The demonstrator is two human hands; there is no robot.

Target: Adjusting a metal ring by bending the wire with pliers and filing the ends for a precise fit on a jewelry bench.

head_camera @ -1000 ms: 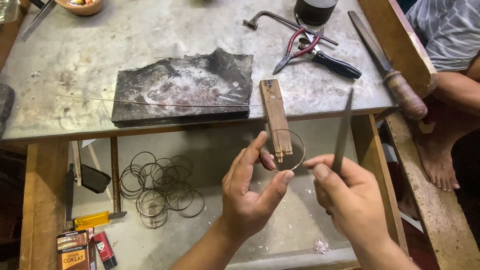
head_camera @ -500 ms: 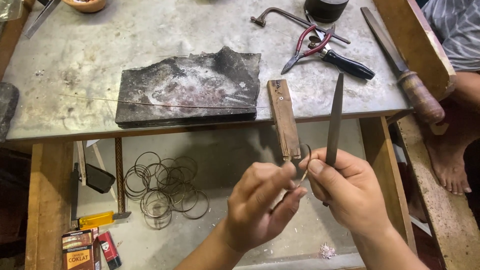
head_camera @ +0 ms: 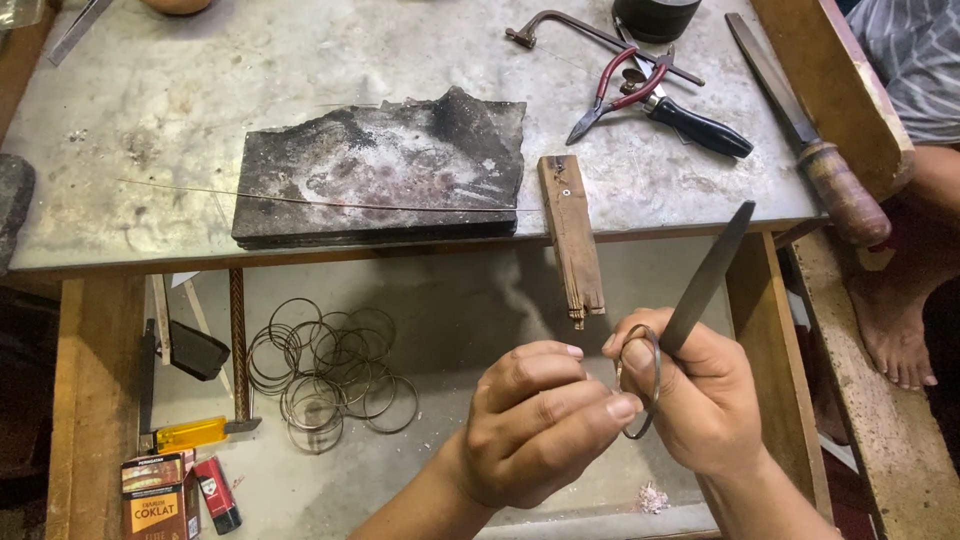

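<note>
A thin metal wire ring is pinched between both hands in front of the bench. My left hand grips its lower left side with thumb and fingers. My right hand holds the ring's upper edge with its thumb and also holds a dark metal file, which points up and to the right. A wooden bench pin juts out from the worktable edge just above the hands.
A charred block lies on the grey worktable. Red-handled pliers, a saw frame and a wood-handled file lie at the back right. Several wire rings, a yellow lighter and small packets lie in the tray below. Another person's bare foot is at right.
Both hands drew together and lower, away from the bench pin. The ring went from the left hand's open fingers to a pinch between both hands. The file tilted to the right.
</note>
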